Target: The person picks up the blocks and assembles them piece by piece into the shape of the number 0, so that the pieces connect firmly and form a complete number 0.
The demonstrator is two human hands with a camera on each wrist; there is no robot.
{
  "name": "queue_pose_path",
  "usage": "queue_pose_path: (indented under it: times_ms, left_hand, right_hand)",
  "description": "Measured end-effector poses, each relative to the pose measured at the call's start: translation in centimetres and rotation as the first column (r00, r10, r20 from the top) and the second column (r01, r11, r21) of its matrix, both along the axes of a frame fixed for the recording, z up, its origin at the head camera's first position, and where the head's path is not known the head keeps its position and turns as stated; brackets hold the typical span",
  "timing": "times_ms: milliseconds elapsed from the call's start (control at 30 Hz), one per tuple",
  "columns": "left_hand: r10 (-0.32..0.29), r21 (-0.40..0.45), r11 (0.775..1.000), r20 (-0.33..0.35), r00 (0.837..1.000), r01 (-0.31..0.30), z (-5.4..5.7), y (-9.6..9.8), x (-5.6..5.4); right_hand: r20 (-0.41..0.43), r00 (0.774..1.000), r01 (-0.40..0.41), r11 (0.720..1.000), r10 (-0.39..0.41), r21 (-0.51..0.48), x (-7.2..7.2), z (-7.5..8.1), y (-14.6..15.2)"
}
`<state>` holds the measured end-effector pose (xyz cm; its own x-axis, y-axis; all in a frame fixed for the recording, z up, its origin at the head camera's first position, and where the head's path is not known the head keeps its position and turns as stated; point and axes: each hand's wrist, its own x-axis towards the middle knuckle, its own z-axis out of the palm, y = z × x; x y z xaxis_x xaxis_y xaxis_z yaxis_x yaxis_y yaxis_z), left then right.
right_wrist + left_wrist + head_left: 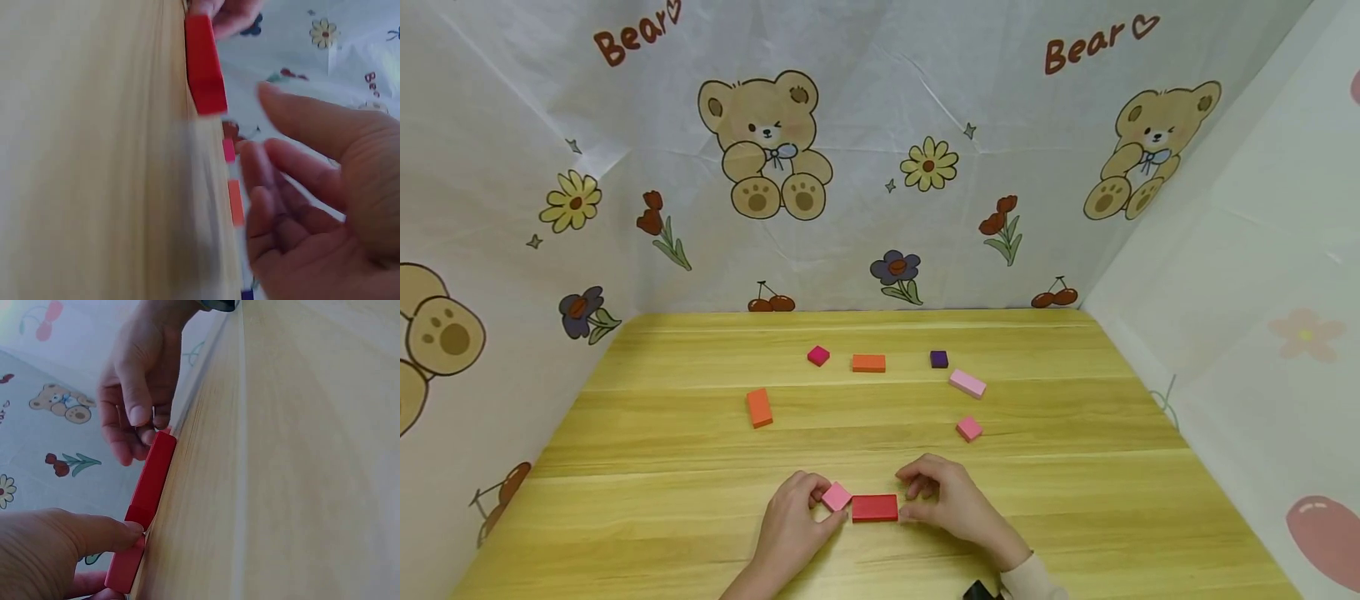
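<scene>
A red rectangular block (875, 508) lies flat on the wooden table near its front. Left of it sits a small pink square block (837, 497), turned so one corner is close to the red block's end. My left hand (793, 518) pinches the pink block between thumb and fingers; in the left wrist view that block (125, 567) appears below the red one. Beside the red block's right end is my right hand (946, 500), its fingers loosely bent and holding nothing. A gap separates it from the red block (205, 65) in the right wrist view.
Farther back lie two orange blocks (868, 363) (760, 408), a magenta block (818, 356), a dark purple block (938, 359), a light pink rectangular block (967, 383) and a pink square block (970, 429). Printed cloth (865, 233) walls the table's back and sides.
</scene>
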<state>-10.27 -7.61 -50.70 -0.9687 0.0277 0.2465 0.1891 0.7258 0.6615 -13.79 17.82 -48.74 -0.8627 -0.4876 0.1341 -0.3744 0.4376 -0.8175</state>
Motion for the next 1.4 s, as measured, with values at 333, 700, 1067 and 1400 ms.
queue_pose_path:
  times_ms: [333,700,1067,1400]
  left_hand:
    - [0.005,0.01,1.0,-0.001,1.0,-0.005,0.0,0.1,-0.1]
    - [0.006,0.01,1.0,0.013,1.0,-0.007,-0.1,0.1,0.1]
    - [0.002,0.009,1.0,-0.019,1.0,-0.002,-0.2,0.1,-0.2]
    - [-0.004,0.021,1.0,-0.004,1.0,0.004,-0.2,0.0,-0.1]
  right_hand:
    - [-0.207,0.869,0.432,0.893,-0.451,-0.128,-3.4,0.9,4.6]
    - [-0.133,0.909,0.401,0.915,-0.394,0.032,-5.8,-1.0,8.3]
    - [-0.125,0.931,0.354,0.932,-0.344,0.076,-5.9,-1.8,8.3]
    - [-0.091,0.912,0.407,0.909,-0.399,0.092,-6.0,-1.9,8.5]
